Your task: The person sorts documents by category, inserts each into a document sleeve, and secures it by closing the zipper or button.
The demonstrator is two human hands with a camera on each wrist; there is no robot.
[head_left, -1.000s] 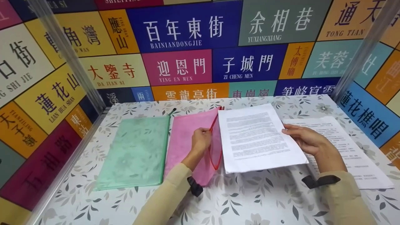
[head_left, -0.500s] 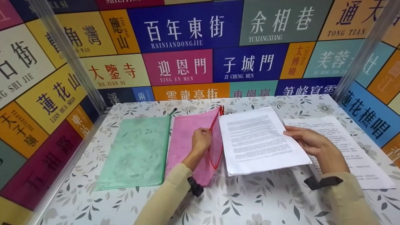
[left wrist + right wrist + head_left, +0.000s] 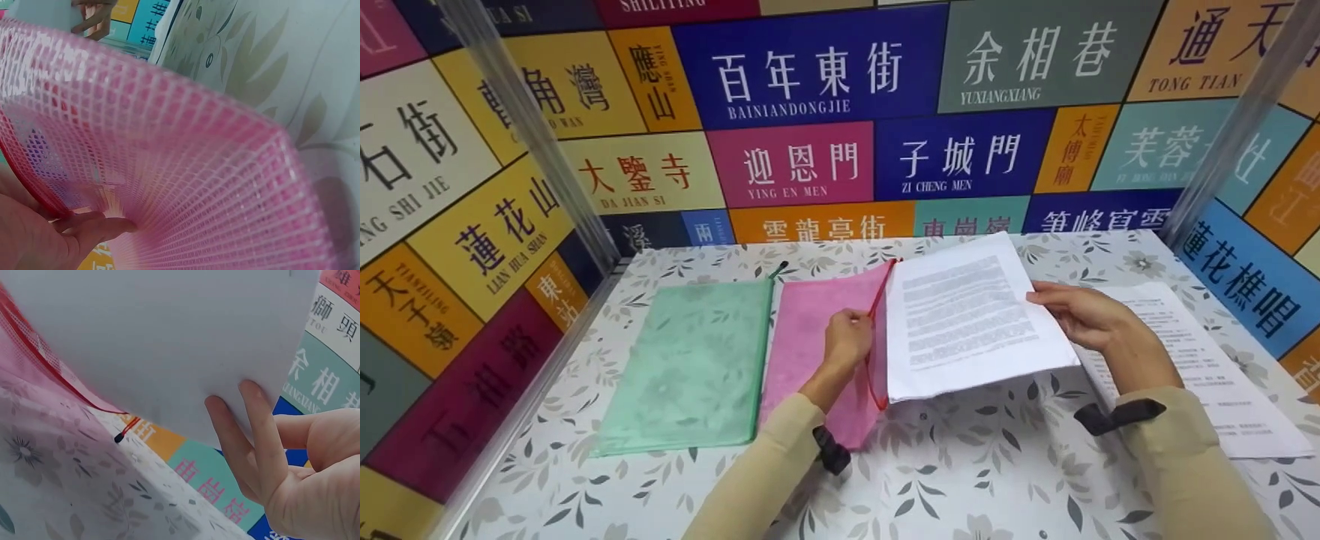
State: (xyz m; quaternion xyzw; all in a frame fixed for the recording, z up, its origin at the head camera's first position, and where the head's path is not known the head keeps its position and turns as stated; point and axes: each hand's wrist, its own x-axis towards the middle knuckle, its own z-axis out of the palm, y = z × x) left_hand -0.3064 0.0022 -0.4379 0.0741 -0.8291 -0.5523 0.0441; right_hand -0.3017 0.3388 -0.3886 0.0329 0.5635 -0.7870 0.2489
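Note:
A pink mesh zipper pouch (image 3: pixel 821 315) with a red zip edge lies on the table, its mouth spread apart on the right. My left hand (image 3: pixel 849 336) pinches the pouch by that zip edge; in the left wrist view the thumb and fingers (image 3: pixel 95 228) grip the mesh. Printed sheets of paper (image 3: pixel 971 322) are raised at a tilt, and my right hand (image 3: pixel 1084 315) holds them by the right edge between thumb and fingers. Their left edge meets the pouch's mouth; whether it is inside, I cannot tell. From the right wrist camera, the sheets' blank underside (image 3: pixel 163 343) shows.
To the left lies a green zipper pouch (image 3: pixel 690 367), flat beside the pink one. More printed sheets (image 3: pixel 1200 375) lie on the right, partly behind my right arm. A sign-covered wall (image 3: pixel 810 67) borders the back of the floral-patterned table (image 3: pixel 960 480).
My right hand has moved the sheets left and slightly away from me, lifting their far edge, so their left edge now reaches the pink pouch's mouth. My left hand keeps its pinch.

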